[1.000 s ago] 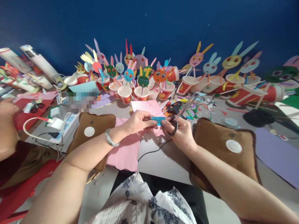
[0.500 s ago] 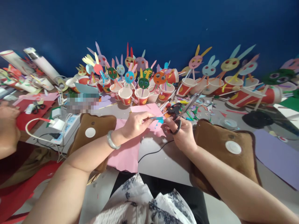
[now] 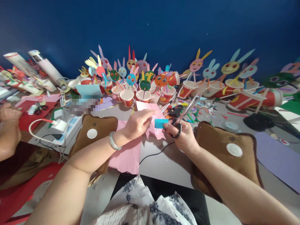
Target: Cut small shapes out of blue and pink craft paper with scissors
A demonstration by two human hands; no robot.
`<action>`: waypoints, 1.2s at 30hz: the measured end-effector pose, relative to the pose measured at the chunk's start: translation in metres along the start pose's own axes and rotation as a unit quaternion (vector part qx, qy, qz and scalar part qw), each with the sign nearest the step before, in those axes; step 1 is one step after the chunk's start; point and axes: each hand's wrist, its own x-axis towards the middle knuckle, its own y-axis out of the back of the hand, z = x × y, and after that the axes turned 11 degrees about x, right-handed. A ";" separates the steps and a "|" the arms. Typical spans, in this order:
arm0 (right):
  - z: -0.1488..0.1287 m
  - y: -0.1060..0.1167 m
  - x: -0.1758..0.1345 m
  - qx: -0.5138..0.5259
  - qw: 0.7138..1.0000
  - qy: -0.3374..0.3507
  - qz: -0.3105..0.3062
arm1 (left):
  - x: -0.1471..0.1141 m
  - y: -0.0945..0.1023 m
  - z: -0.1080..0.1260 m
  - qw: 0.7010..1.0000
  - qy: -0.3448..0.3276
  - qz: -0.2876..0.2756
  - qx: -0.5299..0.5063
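My right hand [image 3: 184, 134] is closed around black-handled scissors [image 3: 188, 107], their blades pointing up and away from me. Between its thumb and fingers it also pinches a small blue paper rectangle [image 3: 160, 123]. Just left of that paper hovers my left hand [image 3: 138, 123], its fingers loosely stretched and apart, with nothing visible in them. A bangle circles the left wrist. Under both hands lie pink paper sheets [image 3: 126, 154], one with a ragged edge.
Paper cups [image 3: 127, 97] with paper rabbit figures line the back. Paper scraps [image 3: 199, 109] surround a black glue gun [image 3: 175, 110]. Brown cushions [image 3: 223, 170] lie under my forearms. At left are a power strip [image 3: 70, 128] and another person's hand [image 3: 9, 114].
The blue paper has passed from my left fingers to my right hand and now shows its flat face. My left fingers have let go and opened.
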 end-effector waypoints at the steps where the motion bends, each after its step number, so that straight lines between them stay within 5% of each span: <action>1: 0.000 0.000 0.000 -0.009 1.000 0.001 -0.004 | 0.002 -0.002 -0.001 0.998 0.047 -0.003 -0.040; 7: -0.006 -0.005 -0.002 -0.065 0.997 -0.001 -0.040 | 0.008 -0.004 -0.002 0.929 0.169 -0.180 -0.274; 12: -0.008 -0.005 -0.003 -0.084 0.996 0.031 -0.009 | 0.008 -0.003 -0.005 0.873 0.229 -0.251 -0.349; 22: -0.005 -0.006 -0.002 -0.057 0.998 0.018 -0.005 | 0.010 -0.004 0.001 0.872 0.272 -0.138 -0.382; 36: -0.005 -0.001 0.001 -0.054 0.997 -0.021 -0.045 | 0.007 -0.006 -0.001 0.847 0.297 -0.178 -0.403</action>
